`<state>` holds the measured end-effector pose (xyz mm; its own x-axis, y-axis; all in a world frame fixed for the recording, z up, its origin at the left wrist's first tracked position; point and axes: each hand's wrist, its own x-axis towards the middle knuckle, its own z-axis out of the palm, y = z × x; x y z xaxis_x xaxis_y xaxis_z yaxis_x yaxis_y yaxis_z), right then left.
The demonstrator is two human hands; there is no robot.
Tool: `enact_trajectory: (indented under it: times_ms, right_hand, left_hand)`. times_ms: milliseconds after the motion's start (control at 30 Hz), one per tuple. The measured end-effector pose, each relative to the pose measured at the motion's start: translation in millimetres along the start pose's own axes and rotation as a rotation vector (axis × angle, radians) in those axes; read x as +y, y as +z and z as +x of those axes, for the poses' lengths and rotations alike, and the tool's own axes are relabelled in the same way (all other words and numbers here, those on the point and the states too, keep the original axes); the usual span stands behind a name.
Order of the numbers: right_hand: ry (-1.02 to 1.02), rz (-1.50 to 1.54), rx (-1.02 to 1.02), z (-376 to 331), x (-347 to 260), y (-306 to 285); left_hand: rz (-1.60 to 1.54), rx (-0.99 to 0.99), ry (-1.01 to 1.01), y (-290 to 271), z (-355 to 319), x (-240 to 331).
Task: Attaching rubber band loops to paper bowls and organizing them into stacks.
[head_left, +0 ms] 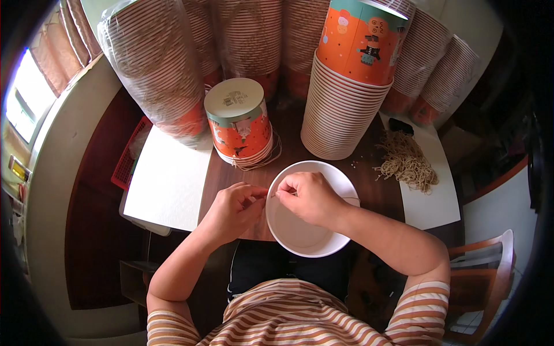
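Note:
A white paper bucket (pixel 311 241) lies open-mouth up in front of me at the table's near edge. My left hand (pixel 234 209) pinches at its left rim. Just across from it, my right hand (pixel 306 197) rests inside the mouth with fingers pinched on a thin cord at the rim. The two sets of fingertips almost meet at the rim. An upturned orange printed bucket (pixel 239 124) stands beyond my left hand with cord coiled around its base.
A tall stack of orange printed buckets (pixel 346 86) rises behind the white one. Wrapped bucket stacks (pixel 156 69) line the back. A pile of tan cords (pixel 407 161) lies on a white board (pixel 433 207) at right. Another white board (pixel 167 181) and a red basket (pixel 128 155) sit at left.

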<state>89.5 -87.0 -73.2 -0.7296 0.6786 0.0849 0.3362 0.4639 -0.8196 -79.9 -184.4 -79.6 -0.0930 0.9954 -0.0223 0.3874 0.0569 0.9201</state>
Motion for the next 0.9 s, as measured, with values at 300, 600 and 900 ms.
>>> enact_trajectory:
  times_ms: [300, 600, 900]
  right_hand:
    - [-0.037, -0.041, 0.045, -0.8, 2.4, 4.2]
    - [-0.096, -0.116, 0.104, -0.9, 1.9, 4.4]
    - [-0.064, -0.129, 0.088, -2.0, -2.2, 6.2]
  left_hand:
    - [0.028, -0.007, 0.021, -1.5, 0.9, -1.1]
    - [0.041, -0.011, 0.033, -0.9, 2.0, -0.9]
    - [0.06, -0.006, 0.035, -1.5, 1.5, 2.8]
